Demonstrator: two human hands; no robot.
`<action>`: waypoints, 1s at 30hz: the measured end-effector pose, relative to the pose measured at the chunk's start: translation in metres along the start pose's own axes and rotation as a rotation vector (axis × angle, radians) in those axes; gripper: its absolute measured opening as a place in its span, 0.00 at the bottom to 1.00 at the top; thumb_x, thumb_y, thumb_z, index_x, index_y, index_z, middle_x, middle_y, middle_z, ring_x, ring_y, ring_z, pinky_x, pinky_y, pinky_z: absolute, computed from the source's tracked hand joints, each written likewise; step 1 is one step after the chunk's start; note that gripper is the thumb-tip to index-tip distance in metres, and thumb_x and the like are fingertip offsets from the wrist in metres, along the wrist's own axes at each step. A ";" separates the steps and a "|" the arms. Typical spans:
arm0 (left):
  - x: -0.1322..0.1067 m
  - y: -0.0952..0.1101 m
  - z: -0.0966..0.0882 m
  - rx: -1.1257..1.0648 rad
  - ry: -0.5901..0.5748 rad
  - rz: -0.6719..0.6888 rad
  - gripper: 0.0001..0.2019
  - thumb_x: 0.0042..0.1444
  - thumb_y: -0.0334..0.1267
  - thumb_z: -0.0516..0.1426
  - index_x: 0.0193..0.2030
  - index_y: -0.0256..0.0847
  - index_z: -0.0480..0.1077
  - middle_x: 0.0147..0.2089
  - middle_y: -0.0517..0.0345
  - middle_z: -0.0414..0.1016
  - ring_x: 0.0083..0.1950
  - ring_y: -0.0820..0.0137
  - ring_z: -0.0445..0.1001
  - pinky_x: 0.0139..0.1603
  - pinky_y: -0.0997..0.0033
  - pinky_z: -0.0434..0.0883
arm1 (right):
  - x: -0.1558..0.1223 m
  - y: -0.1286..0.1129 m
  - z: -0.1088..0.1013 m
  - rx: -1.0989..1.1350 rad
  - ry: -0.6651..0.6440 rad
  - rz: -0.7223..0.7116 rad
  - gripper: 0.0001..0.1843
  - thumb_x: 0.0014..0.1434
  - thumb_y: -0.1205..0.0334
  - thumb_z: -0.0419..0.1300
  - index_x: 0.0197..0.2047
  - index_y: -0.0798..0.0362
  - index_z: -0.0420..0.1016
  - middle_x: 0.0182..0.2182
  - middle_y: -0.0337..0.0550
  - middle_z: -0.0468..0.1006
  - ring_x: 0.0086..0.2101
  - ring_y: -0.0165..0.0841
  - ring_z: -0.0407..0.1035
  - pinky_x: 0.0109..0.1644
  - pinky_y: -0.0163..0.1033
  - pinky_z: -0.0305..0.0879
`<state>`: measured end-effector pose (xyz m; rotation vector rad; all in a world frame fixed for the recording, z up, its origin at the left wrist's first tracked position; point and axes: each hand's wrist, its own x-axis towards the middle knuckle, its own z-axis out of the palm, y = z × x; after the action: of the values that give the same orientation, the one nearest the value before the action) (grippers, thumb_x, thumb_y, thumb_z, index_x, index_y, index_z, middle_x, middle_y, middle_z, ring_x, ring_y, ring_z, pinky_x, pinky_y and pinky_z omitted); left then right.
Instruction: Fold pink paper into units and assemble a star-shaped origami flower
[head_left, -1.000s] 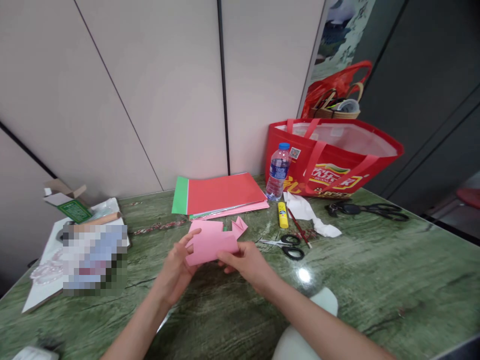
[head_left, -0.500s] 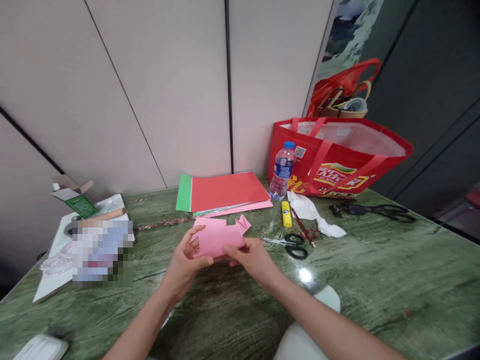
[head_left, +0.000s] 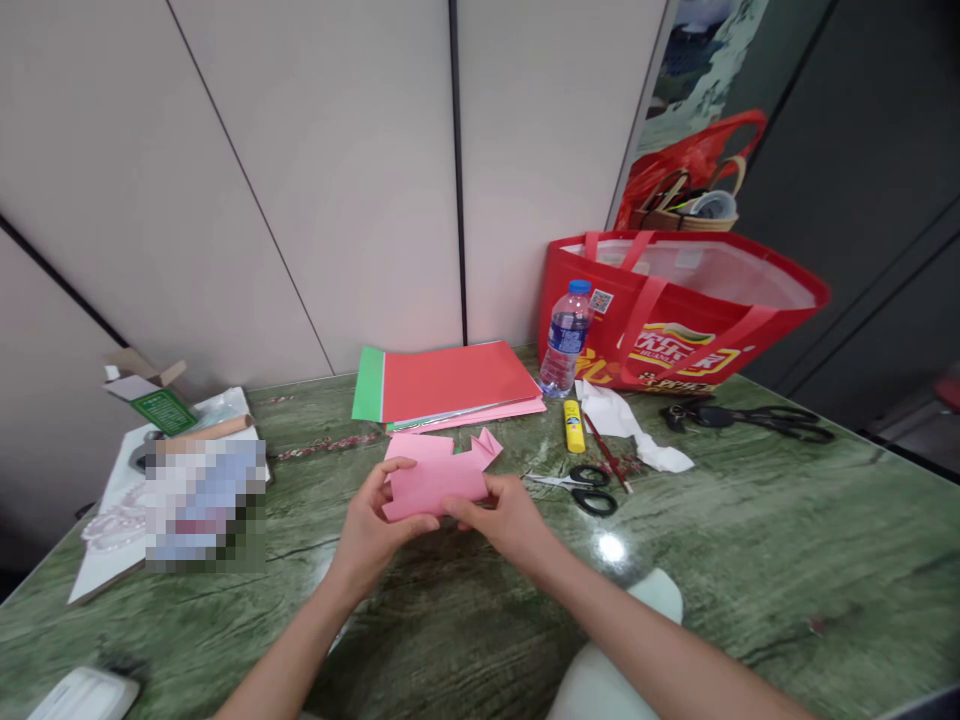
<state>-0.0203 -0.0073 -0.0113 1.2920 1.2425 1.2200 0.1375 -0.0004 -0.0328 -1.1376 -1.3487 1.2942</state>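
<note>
Between my two hands is a piece of pink paper (head_left: 435, 484), raised above the table with its lower edge turned up. My left hand (head_left: 382, 510) grips its left end, the thumb along the bottom edge and the fingers partly behind. At the right end my right hand (head_left: 499, 508) pinches it, thumb in front and the other fingers mostly hidden. Just beyond lie another pink sheet (head_left: 420, 446) and a small folded pink paper piece (head_left: 487, 447). Behind these rests a stack of coloured paper (head_left: 457, 380), red on top with green showing at the left.
Right of my hands lie black-handled scissors (head_left: 592, 490), a yellow glue stick (head_left: 574, 427), a dark red pencil (head_left: 609, 455) and white tissue (head_left: 634, 430). A water bottle (head_left: 565, 345) stands before a red bag (head_left: 675, 310). Larger dark scissors (head_left: 772, 420) lie far right; a green box (head_left: 161, 405) is left.
The pink paper has tipped lower, and its bottom edge looks more folded up. My left thumb has slid a little to the right along it. Nothing else on the table has moved.
</note>
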 end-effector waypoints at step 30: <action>0.002 -0.007 0.000 -0.092 0.004 -0.013 0.17 0.36 0.32 0.64 0.37 0.37 0.69 0.24 0.64 0.75 0.24 0.73 0.73 0.25 0.75 0.73 | 0.001 0.003 0.005 0.173 0.029 -0.013 0.26 0.43 0.65 0.62 0.46 0.51 0.57 0.25 0.36 0.72 0.21 0.31 0.69 0.26 0.36 0.66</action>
<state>-0.0211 -0.0047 -0.0180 1.2134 1.1825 1.2562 0.1329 -0.0003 -0.0360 -1.0226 -1.1964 1.3524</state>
